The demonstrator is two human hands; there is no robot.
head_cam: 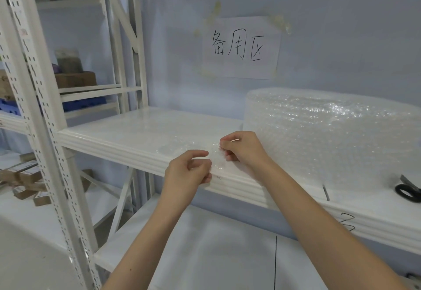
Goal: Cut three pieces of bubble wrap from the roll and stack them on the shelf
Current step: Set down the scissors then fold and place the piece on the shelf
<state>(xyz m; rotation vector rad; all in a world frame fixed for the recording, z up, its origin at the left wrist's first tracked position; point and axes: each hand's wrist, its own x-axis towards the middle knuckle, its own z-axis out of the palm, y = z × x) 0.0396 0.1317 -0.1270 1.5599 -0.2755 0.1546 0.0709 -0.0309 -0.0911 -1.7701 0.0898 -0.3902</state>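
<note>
A big roll of clear bubble wrap (330,134) lies on the white shelf (127,134) at the right. A small cut piece of bubble wrap (193,147) rests on the shelf near its front edge, left of the roll. My left hand (188,175) pinches the piece's near edge at the shelf lip. My right hand (243,148) pinches its right edge, just in front of the roll. Black-handled scissors (409,190) lie on the shelf at the far right.
A handwritten paper sign (241,47) is taped to the wall above the shelf. A second white rack (41,98) stands at the left with cardboard boxes (75,79) and small cartons (25,175). A lower shelf (205,255) lies beneath my arms.
</note>
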